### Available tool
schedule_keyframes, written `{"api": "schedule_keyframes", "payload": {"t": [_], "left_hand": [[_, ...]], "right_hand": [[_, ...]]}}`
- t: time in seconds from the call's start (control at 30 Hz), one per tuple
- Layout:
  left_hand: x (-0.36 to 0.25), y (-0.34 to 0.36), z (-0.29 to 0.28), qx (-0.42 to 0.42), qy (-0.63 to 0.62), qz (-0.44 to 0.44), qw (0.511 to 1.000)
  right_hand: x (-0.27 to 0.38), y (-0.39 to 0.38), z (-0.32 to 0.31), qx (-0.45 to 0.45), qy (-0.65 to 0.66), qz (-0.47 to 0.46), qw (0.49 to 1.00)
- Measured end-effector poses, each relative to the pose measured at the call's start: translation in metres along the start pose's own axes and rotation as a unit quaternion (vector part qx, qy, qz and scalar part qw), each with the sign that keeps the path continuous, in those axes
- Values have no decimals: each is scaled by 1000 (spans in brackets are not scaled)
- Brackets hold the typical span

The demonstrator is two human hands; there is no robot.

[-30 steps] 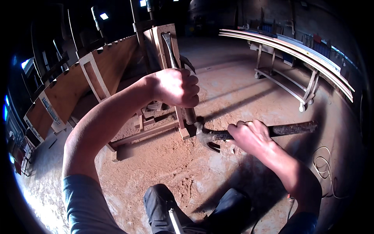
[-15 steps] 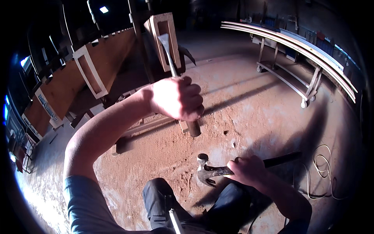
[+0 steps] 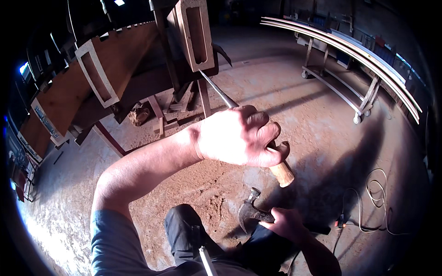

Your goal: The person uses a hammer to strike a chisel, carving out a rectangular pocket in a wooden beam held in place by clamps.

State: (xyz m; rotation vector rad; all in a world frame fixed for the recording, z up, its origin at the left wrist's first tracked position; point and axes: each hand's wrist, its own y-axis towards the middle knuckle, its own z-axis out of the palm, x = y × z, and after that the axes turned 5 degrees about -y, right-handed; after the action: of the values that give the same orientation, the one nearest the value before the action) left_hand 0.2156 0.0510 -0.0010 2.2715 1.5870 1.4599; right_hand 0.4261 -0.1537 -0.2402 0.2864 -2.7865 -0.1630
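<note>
My left hand (image 3: 239, 135) is closed round a chisel (image 3: 224, 97), whose metal blade slants up and left. The blade's tip is close to the lower end of a wooden beam (image 3: 205, 34) with a long slot cut in its end face; whether they touch I cannot tell. The butt of the wooden handle sticks out below my fist. Lower down, my right hand (image 3: 286, 224) grips a claw hammer (image 3: 251, 211) near its head. The hammer's striking face points up and its claw hangs down at the left.
A second slotted beam end (image 3: 96, 73) and brown panels (image 3: 129, 55) stand at the left among upright clamps. Long boards (image 3: 350, 50) lie on a wheeled trolley (image 3: 340, 94) at the back right. A cable (image 3: 380, 198) curls on the dusty floor, with wood offcuts (image 3: 172, 106) under the beams.
The chisel has swung away from the slot, its tip now lower, and my left hand has moved right and down. My right hand has lowered slightly with the hammer, which has turned.
</note>
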Motion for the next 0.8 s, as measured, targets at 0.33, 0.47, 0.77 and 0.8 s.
{"api": "schedule_keyframes", "payload": {"t": [0.33,0.47,0.77,0.8], "left_hand": [[10,0,6,-69,18,-5,997],[11,-13,14,-82,-12,-6,997],[14,-36,13,-14,-34,18,999],[13,-35,15,-31,-40,15,999]], "right_hand": [[14,-24,40,20,65,41,997],[16,-35,54,58,74,73,993],[21,-41,63,136,58,102,984],[21,-41,63,140,63,101,983]]}}
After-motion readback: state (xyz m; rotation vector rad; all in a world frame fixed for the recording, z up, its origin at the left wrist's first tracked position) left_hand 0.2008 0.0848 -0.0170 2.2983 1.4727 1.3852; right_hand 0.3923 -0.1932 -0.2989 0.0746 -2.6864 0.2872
